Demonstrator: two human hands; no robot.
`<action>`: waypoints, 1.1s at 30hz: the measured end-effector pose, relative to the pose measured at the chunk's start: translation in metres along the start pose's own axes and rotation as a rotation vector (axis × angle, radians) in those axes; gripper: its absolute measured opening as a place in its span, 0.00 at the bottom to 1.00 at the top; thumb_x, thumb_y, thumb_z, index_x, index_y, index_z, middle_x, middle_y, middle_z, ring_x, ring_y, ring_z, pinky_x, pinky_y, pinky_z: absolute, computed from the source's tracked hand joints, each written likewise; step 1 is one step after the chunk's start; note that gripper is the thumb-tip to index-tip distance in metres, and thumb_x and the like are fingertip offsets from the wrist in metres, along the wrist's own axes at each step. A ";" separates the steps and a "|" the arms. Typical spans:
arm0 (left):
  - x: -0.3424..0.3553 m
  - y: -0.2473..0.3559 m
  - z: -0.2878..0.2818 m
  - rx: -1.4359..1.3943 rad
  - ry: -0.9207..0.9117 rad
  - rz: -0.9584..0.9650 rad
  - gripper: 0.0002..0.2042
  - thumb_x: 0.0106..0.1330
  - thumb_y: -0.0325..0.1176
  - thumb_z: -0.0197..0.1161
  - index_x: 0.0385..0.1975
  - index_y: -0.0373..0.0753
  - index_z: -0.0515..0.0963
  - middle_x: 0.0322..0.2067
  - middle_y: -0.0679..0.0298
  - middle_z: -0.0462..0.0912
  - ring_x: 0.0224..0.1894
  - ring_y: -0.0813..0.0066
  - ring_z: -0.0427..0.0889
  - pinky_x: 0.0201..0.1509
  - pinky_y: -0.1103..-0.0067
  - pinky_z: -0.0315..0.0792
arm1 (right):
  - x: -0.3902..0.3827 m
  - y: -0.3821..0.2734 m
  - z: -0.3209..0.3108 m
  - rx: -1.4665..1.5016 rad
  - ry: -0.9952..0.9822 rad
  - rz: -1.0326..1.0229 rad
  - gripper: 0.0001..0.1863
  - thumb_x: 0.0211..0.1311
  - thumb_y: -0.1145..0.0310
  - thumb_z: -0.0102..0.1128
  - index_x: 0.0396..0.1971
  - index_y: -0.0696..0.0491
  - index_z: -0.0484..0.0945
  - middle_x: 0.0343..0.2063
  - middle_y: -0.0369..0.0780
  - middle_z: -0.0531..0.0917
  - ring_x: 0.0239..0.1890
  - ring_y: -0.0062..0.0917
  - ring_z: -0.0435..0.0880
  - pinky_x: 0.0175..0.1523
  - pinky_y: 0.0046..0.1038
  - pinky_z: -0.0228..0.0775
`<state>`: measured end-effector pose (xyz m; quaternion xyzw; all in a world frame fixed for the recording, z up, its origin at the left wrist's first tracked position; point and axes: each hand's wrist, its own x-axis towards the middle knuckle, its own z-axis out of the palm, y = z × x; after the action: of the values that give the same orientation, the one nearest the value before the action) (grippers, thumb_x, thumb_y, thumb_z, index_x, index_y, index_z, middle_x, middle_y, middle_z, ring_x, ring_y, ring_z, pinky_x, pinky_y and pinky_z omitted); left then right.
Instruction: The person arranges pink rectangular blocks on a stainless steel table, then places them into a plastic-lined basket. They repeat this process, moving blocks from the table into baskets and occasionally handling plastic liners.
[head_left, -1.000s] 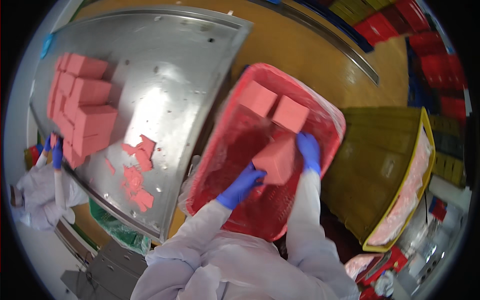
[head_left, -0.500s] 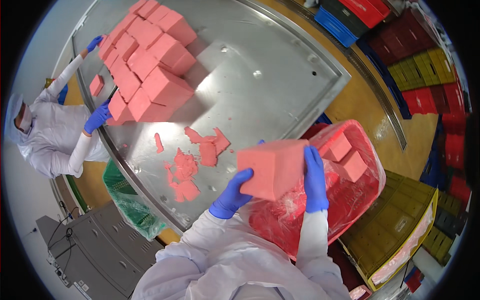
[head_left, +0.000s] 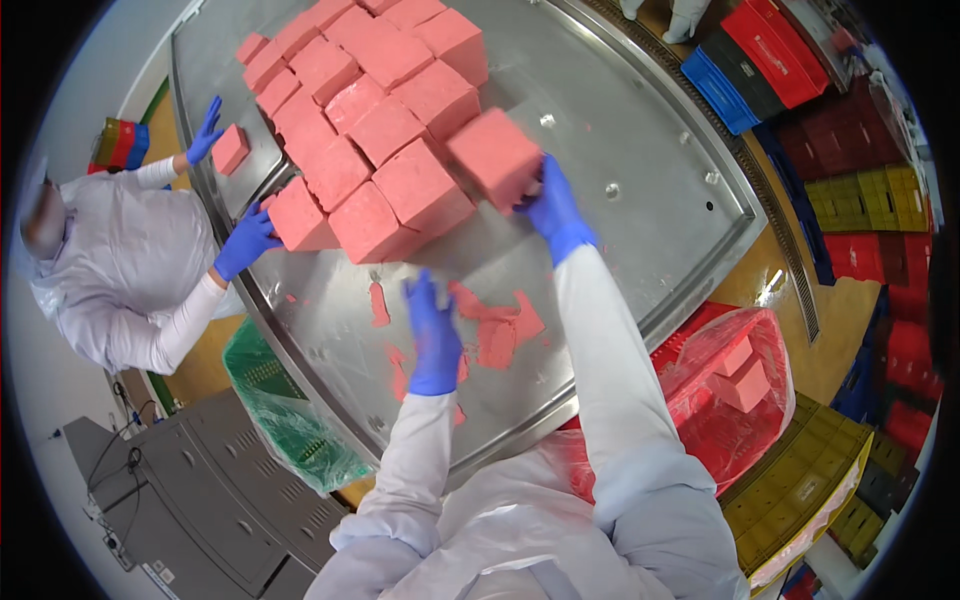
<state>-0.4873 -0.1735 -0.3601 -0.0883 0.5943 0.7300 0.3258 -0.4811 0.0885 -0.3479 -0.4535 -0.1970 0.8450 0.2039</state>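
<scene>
My right hand (head_left: 562, 212), in a blue glove, grips the right side of a smooth pink block (head_left: 495, 160). That block sits against the right side of a large cluster of similar pink blocks (head_left: 385, 135) on the metal table (head_left: 640, 150). Motion blurs it slightly, and some of my fingertips are hidden behind it. My left hand (head_left: 433, 338), also gloved in blue, is above the table with nothing in it and its fingers stretched out, a little blurred. Flat pink scraps (head_left: 497, 325) lie beside and beneath it.
Across the table's left edge, a co-worker (head_left: 130, 260) touches a block at the cluster. A small pink piece (head_left: 230, 150) lies nearby. A red lined crate (head_left: 765, 430) with pink blocks stands at my right, a green lined crate (head_left: 270, 400) at left. Stacked crates (head_left: 870, 195) line the right.
The block I held in both hands near my body has moved forward to the cluster with my right hand. My left hand has let go. The view has shifted too.
</scene>
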 end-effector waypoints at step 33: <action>-0.313 -0.299 0.270 0.278 -0.857 -0.839 0.34 0.70 0.38 0.52 0.70 0.42 0.40 0.67 0.57 0.52 0.68 0.66 0.57 0.66 0.67 0.62 | -0.227 -0.086 -0.646 -0.439 0.426 -0.191 0.26 0.62 0.55 0.54 0.53 0.58 0.74 0.53 0.41 0.77 0.56 0.31 0.73 0.62 0.28 0.60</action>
<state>-0.0024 -0.0158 -0.3653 0.0300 0.4145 0.4259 0.8037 0.1948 0.1379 -0.4780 -0.6326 -0.3692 0.6455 0.2164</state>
